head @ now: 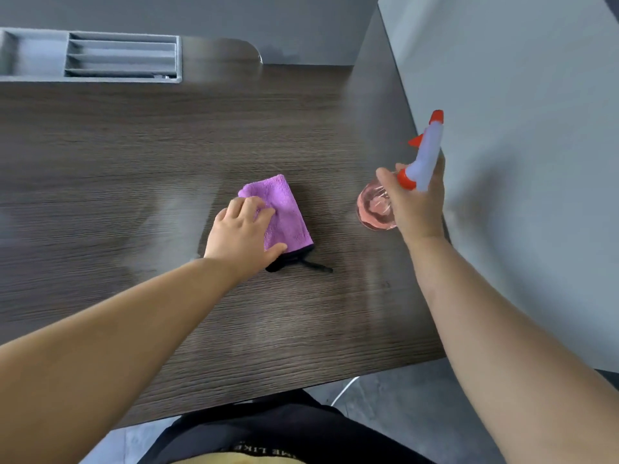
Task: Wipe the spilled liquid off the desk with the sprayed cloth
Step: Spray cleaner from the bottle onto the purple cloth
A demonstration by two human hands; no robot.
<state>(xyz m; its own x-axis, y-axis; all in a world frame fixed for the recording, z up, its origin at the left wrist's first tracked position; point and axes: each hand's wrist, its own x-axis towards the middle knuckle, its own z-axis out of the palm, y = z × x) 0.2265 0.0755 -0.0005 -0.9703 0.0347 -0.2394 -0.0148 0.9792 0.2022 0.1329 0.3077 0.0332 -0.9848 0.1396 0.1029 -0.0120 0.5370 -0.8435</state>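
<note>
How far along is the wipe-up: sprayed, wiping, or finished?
Done: nothing I can confirm, spraying included. In hand: left hand holds the folded purple microfibre cloth on the dark wood-grain desk; right hand grips the pink-liquid spray bottle with orange-and-white head. Left: the wet sheen left of the cloth needs wiping.

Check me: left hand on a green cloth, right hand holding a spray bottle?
The cloth is purple, not green, as the head view shows; the left hand is on it, and the right hand holds the spray bottle.
</note>
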